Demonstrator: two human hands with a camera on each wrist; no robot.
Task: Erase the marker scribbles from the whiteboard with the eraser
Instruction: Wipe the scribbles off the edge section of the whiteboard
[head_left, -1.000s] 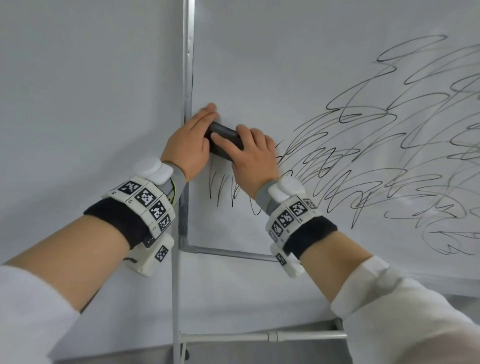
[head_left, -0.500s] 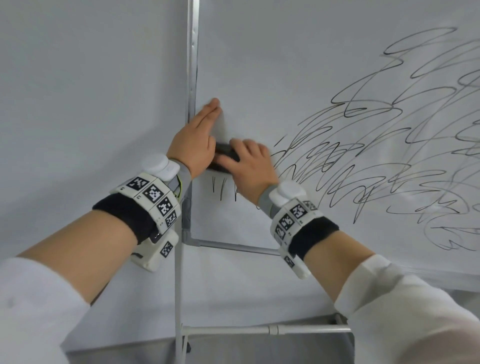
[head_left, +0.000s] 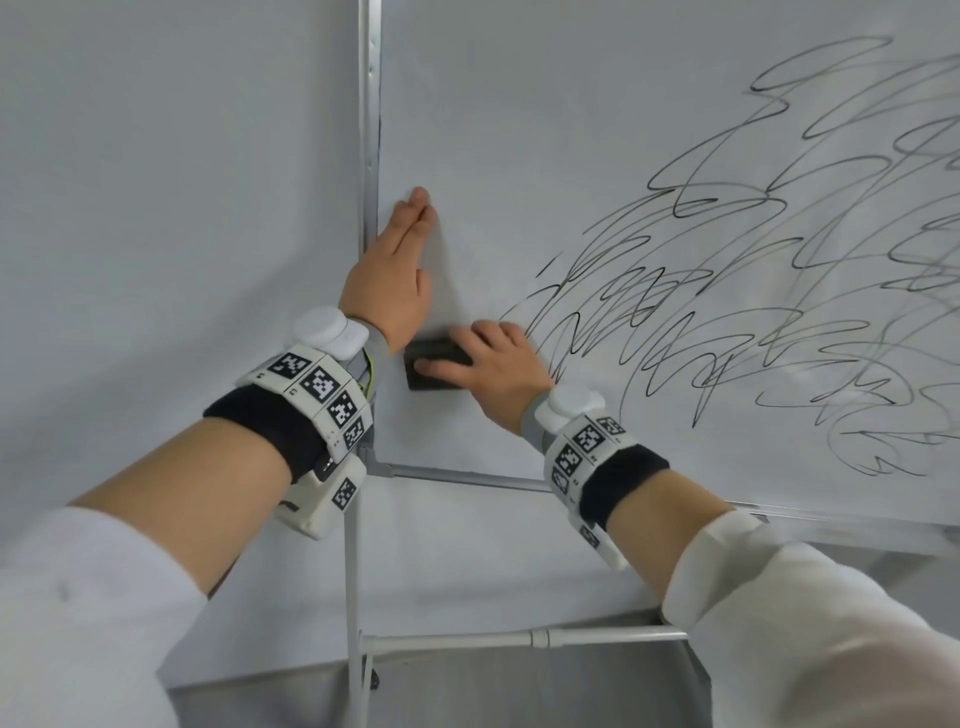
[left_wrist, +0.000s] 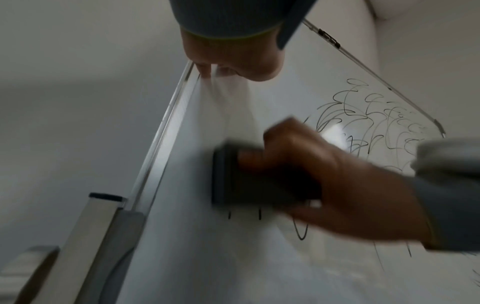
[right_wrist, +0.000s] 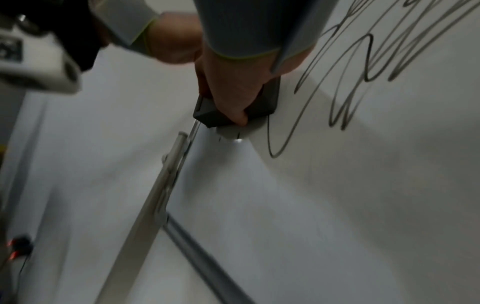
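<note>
At the centre of the head view, the dark eraser (head_left: 434, 364) is gripped by the right hand (head_left: 493, 366) against the whiteboard (head_left: 545, 156). The left hand (head_left: 392, 275) is laid flat, fingers straight, by the board's left edge. Marker scribbles (head_left: 753, 291) fill the right; short strokes apparently remain below the eraser.

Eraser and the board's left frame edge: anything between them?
Only bare, wiped whiteboard separates the eraser from the frame edge in the head view.
</note>
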